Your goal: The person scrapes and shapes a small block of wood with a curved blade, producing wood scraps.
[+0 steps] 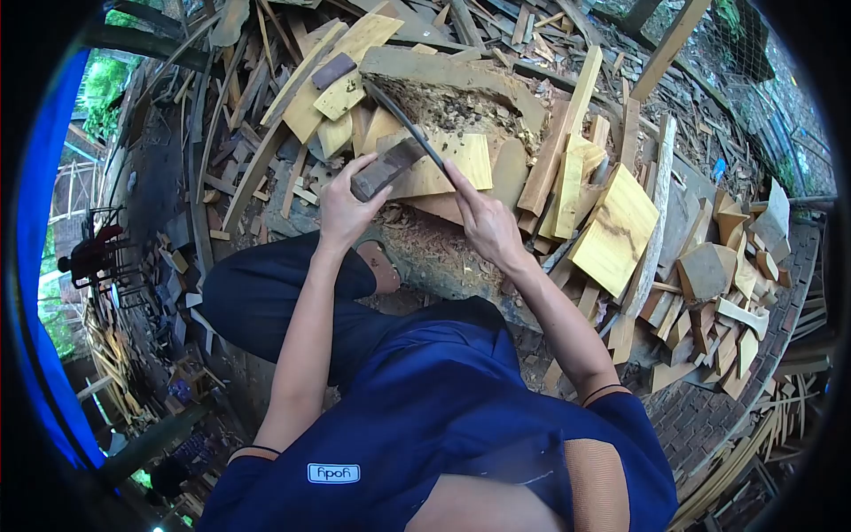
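A dark brown block (387, 168) is in my left hand (347, 202), its fingers and thumb wrapped round the near end. My right hand (487, 217) is closed on the near end of a long dark blade-like tool (409, 127), whose far end points up and to the left. The tool passes close by the block's right end; whether they touch I cannot tell. Beneath both lies a yellow board (461, 161). Behind it sits a rough hollowed log (461, 75) with crumbly debris inside.
Yellow planks (359, 40) and a small purple-brown block (334, 71) lie at the upper left. To the right are a thick yellow slab (616, 229), a pale pole (656, 204) and heaped wood offcuts (706, 270). My foot (381, 266) is below the left hand.
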A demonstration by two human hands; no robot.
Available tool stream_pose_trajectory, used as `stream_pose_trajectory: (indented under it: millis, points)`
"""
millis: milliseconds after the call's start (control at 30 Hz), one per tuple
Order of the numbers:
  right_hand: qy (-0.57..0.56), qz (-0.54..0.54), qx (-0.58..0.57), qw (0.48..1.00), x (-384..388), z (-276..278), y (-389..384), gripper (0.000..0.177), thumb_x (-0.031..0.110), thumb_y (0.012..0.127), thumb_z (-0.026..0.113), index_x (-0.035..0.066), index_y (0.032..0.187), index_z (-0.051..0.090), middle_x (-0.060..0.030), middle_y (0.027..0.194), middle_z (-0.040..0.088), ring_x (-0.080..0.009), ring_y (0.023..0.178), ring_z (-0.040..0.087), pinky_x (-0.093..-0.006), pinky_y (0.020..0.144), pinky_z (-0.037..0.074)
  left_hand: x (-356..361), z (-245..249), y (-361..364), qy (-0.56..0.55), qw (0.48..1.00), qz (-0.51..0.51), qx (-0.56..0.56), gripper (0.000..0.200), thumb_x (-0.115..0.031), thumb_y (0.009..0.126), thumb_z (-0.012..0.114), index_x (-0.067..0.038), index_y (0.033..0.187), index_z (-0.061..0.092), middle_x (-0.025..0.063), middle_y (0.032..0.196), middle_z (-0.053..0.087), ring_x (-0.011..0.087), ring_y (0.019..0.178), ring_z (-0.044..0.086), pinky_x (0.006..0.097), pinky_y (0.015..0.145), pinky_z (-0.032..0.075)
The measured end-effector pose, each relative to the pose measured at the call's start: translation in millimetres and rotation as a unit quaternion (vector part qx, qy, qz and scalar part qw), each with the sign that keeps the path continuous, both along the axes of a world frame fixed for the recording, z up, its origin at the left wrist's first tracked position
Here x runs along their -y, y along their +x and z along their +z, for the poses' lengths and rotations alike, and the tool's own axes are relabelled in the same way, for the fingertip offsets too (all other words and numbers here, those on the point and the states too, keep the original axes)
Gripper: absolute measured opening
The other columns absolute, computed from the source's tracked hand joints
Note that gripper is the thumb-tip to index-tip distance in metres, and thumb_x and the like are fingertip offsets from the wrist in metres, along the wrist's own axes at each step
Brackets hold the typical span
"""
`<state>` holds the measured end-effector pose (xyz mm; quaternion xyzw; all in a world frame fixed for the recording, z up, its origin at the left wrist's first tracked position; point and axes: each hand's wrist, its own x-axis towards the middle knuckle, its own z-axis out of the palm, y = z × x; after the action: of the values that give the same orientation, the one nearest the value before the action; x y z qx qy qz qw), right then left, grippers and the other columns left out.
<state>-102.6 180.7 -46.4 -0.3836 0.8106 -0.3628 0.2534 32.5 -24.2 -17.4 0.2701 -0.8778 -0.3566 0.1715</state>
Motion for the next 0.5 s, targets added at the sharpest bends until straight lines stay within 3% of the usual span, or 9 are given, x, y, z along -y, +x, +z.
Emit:
stream_pose_trajectory:
  millis: [100,167,233,300,333,367,433,500]
  points:
    - [-0.076,-0.006,-0.016,0.997,10.2,38.2,-1.4,0.057,0.019,0.101,0.049,0.032,0.154,0.031,-0.0199,0.073,0.063,-0.0416,0.067,0.063,-0.0530,0.062,0.048,1.0,-0.1,1.7,0.009,1.000,0.010,0.014,0.049,-0.014,0.074,0.082,-0.006,0.119,0.067,0.0153,0.108,0.072,0.0278,0.100,0.071,0.0342,0.086,0.054]
    - [-0.241,-0.046,-0.084,0.966,17.2,59.8,-3.5,0.058,0.015,0.099,0.052,0.031,0.153,0.036,-0.0172,0.067,0.057,-0.0378,0.062,0.062,-0.0506,0.058,0.048,1.5,2.4,1.4,-0.012,0.999,0.004,0.033,0.050,-0.012,0.077,0.081,-0.005,0.123,0.065,0.0127,0.106,0.074,0.0218,0.099,0.072,0.0319,0.086,0.054]
    - [-0.250,-0.057,-0.110,0.960,19.0,58.2,-1.8,0.060,0.010,0.097,0.055,0.031,0.151,0.039,-0.0147,0.064,0.051,-0.0350,0.057,0.059,-0.0491,0.055,0.047,0.2,5.8,-0.5,-0.010,0.999,0.014,0.039,0.049,-0.011,0.076,0.081,-0.005,0.121,0.066,0.0131,0.105,0.074,0.0219,0.098,0.072,0.0320,0.086,0.054]
    - [-0.149,-0.040,-0.113,0.981,13.3,31.1,-0.2,0.059,0.014,0.099,0.052,0.030,0.153,0.035,-0.0163,0.064,0.056,-0.0368,0.057,0.061,-0.0499,0.054,0.048,2.4,5.5,-3.5,-0.011,1.000,-0.001,0.019,0.050,-0.013,0.072,0.082,-0.003,0.119,0.066,0.0174,0.106,0.073,0.0286,0.099,0.072,0.0348,0.086,0.055]
    - [0.001,0.006,-0.088,0.996,9.6,10.5,-0.3,0.059,0.018,0.100,0.048,0.031,0.155,0.030,-0.0195,0.065,0.061,-0.0391,0.058,0.063,-0.0515,0.055,0.050,3.3,4.0,-3.1,-0.009,1.000,-0.004,0.004,0.051,-0.012,0.071,0.082,-0.003,0.118,0.066,0.0185,0.105,0.072,0.0294,0.098,0.072,0.0355,0.085,0.055]
    - [0.050,0.031,-0.110,0.992,6.1,-19.3,1.9,0.058,0.022,0.101,0.043,0.032,0.156,0.026,-0.0219,0.067,0.064,-0.0419,0.061,0.065,-0.0539,0.058,0.052,3.9,4.9,-5.3,-0.012,1.000,-0.003,0.001,0.051,-0.012,0.071,0.082,-0.003,0.118,0.066,0.0185,0.105,0.072,0.0294,0.098,0.072,0.0355,0.085,0.055]
    - [0.053,0.025,-0.043,0.997,4.5,-17.7,-1.4,0.055,0.022,0.104,0.040,0.033,0.155,0.026,-0.0287,0.073,0.063,-0.0478,0.070,0.064,-0.0579,0.064,0.048,5.4,8.5,-13.6,-0.062,0.997,-0.037,0.004,0.050,-0.013,0.071,0.082,-0.003,0.118,0.067,0.0188,0.102,0.073,0.0303,0.095,0.072,0.0356,0.083,0.056]
    - [0.040,0.023,-0.038,0.998,5.6,-12.9,-2.6,0.056,0.021,0.103,0.042,0.033,0.155,0.027,-0.0269,0.075,0.064,-0.0460,0.070,0.065,-0.0552,0.064,0.050,7.0,9.1,-12.9,-0.043,0.998,-0.030,0.039,0.049,-0.014,0.071,0.082,-0.004,0.117,0.067,0.0196,0.098,0.073,0.0318,0.092,0.072,0.0364,0.081,0.056]
